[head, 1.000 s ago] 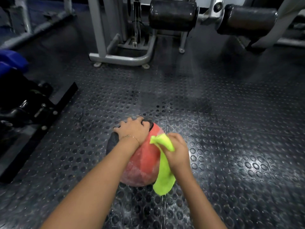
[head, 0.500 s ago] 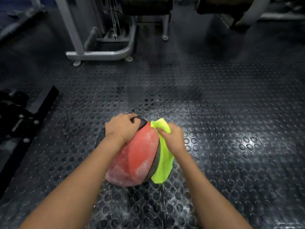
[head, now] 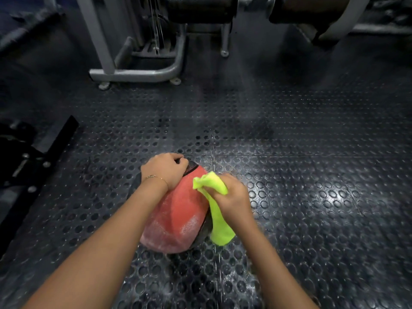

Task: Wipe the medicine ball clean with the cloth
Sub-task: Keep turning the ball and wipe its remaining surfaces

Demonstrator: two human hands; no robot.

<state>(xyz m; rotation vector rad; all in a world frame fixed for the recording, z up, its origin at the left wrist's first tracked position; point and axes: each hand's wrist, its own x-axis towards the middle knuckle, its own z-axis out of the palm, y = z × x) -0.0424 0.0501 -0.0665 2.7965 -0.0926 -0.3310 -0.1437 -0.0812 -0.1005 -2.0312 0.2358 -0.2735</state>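
both forearms reach forward and down from the bottom edge toward the medicine ball (head: 178, 217), which sits on the studded rubber floor (head: 312, 197) directly in front of the person. the ball is red with dark panels; a pale, dusty film shows on its near lower face, so cleaning looks unfinished there.

right hand (head: 231, 197): fist closed around a bunched yellow-green cloth (head: 217, 210), knuckles up, pressed against the ball's right flank. the cloth's loose tail hangs down to the floor beside the ball. the wad is likely gripped tight to put pressure into the stroke.

left hand (head: 166, 169): fingers curled over the ball's far top, clamped onto a dark panel there, wrist bent, a thin bracelet (head: 156, 177) at the wrist. this hold appears meant to stop the ball rolling away under the wiping force.

farther off: a black base plate (head: 53, 139) at left, then a grey machine frame (head: 138, 73) and padded rollers (head: 200, 7) at the top edge, well apart from the work.
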